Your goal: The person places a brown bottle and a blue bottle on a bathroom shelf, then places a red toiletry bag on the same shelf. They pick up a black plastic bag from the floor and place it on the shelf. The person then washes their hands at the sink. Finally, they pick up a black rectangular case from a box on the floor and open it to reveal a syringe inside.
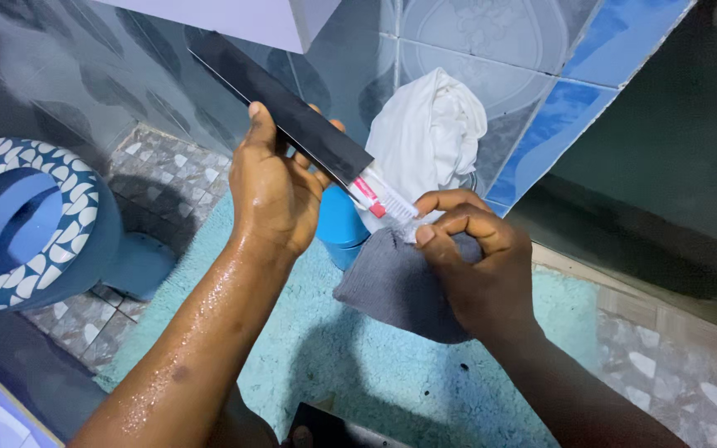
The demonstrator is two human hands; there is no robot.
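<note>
My left hand [271, 187] grips a long flat black panel [292, 116] that slants up to the left. A white and red label [382, 202] sits at the panel's lower end. My right hand [475, 257] is closed on a grey cloth [400, 286], and its fingertips press the cloth against the labelled end. My left forearm is wet.
A toilet with a blue patterned seat cover [18, 224] stands at the left. A turquoise bath mat [358, 365] lies below the hands. A blue bucket [340, 228] and a white cloth bundle [429, 137] sit by the tiled wall. A dark object [317, 427] is at the bottom edge.
</note>
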